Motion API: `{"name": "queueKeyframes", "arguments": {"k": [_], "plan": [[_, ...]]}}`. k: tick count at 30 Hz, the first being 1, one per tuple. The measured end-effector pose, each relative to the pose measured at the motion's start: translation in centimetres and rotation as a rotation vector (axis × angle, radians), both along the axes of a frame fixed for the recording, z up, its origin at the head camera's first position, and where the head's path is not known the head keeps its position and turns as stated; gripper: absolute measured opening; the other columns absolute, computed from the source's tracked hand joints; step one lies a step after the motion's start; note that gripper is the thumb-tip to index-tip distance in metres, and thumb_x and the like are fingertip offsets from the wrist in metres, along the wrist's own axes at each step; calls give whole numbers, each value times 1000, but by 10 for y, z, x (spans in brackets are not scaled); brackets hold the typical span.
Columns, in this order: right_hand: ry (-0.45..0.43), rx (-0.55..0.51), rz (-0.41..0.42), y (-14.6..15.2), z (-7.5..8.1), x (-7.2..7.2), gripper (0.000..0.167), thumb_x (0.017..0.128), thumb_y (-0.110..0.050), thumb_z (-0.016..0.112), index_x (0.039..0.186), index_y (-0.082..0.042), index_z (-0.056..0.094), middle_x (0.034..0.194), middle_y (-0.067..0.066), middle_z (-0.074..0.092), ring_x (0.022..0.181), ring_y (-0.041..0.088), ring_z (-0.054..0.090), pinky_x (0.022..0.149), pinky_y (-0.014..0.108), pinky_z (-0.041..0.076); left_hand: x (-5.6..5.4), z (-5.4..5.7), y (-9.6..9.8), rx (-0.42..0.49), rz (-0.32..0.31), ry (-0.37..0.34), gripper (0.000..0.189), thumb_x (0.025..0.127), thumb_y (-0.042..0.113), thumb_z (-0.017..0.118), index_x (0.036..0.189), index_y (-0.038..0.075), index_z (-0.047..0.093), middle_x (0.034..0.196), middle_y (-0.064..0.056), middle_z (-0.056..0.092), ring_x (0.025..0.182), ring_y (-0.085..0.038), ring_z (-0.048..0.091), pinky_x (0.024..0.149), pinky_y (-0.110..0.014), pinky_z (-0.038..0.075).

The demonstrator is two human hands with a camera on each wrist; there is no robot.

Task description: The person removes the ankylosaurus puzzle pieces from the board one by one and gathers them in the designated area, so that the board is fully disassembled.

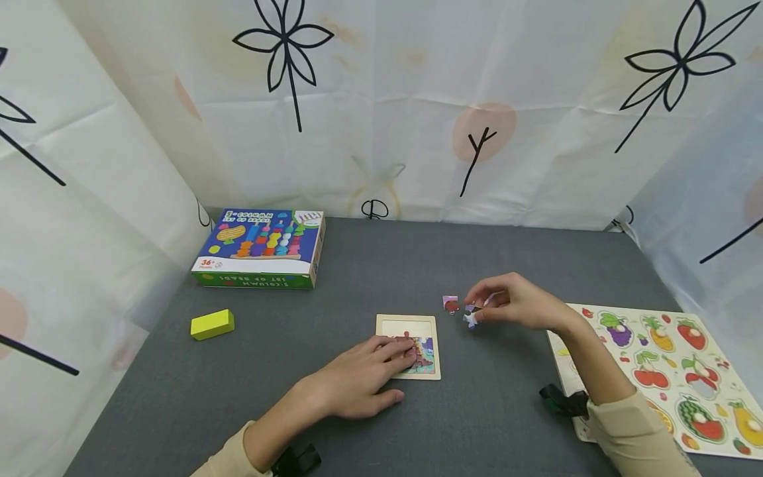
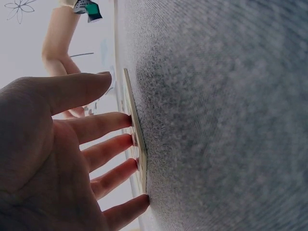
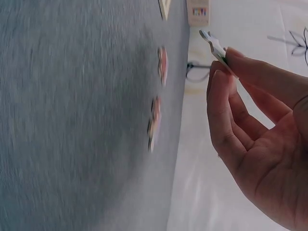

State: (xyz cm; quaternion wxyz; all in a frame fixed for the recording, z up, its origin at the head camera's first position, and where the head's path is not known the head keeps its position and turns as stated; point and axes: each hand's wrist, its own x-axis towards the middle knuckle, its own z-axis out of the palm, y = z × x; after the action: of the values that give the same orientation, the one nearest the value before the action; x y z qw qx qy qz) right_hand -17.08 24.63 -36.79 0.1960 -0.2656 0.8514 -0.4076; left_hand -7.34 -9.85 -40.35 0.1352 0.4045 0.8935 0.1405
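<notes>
My left hand [image 1: 357, 379] rests on a small wooden jigsaw tray [image 1: 438, 348], its fingers stretched over the left part of the picture and covering some of it. In the left wrist view the fingertips [image 2: 129, 139] touch the tray's edge and face, with the thumb apart. Beyond the tray's right side, my right hand [image 1: 518, 303] pinches a jigsaw piece [image 3: 216, 49] between thumb and fingers, raised over the table. A loose pink-and-red piece [image 1: 450, 303] lies just left of that hand. The right wrist view shows a second loose piece [image 3: 154, 123] on the table below the hand.
A bead-set box [image 1: 256, 265] stands at the back left, with a yellow block [image 1: 212, 324] in front of it. A large fruit puzzle board [image 1: 667, 344] lies at the right, partly under the right forearm. Patterned cloth [image 1: 405, 159] hangs behind the grey table.
</notes>
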Motion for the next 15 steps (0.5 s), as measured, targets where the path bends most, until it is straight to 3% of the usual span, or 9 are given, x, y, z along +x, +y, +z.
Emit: {"name": "queueKeyframes", "arguments": {"k": [15], "plan": [[-75,58,-110,48,-4,-16,29,100,-7,76,127,3,73,126,24,75,101,8,78,83,28,63,0,0,0,0,17,-35,64,109,36,64,168,19,43,178,4,36,161,-21,38,129,-48,39]]}}
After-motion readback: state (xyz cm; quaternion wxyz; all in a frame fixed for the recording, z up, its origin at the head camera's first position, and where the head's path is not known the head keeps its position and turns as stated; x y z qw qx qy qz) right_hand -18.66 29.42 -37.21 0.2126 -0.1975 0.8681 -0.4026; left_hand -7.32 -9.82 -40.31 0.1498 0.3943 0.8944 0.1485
